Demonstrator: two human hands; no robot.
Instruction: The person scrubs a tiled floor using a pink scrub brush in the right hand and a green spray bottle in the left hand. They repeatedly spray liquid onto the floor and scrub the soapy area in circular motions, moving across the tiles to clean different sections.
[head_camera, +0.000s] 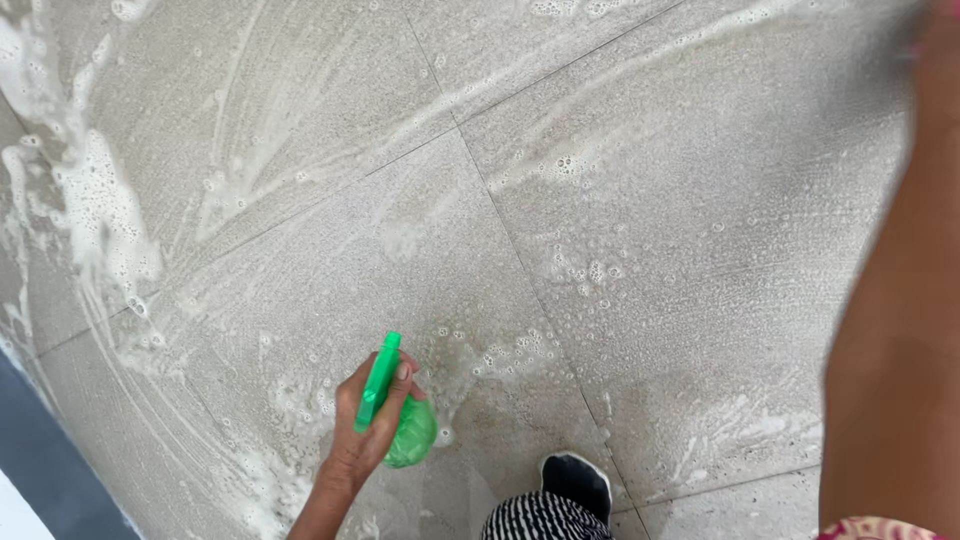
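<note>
My left hand (365, 430) is low in the middle of the view, closed around a green spray bottle (400, 425). The bottle's green nozzle and trigger (378, 380) stick out above my fingers and point away from me, over the wet floor. My right forearm (900, 330) fills the right edge as a blurred shape reaching toward the top right corner. Its hand lies beyond the frame edge and does not show.
Grey floor tiles (650, 200) are wet, with white foam streaks and bubbles, thickest at the left (100, 220). My foot in a black shoe with a white rim (577, 480) and a striped trouser leg (545, 520) stand at the bottom. A dark strip (40, 470) runs along the lower left.
</note>
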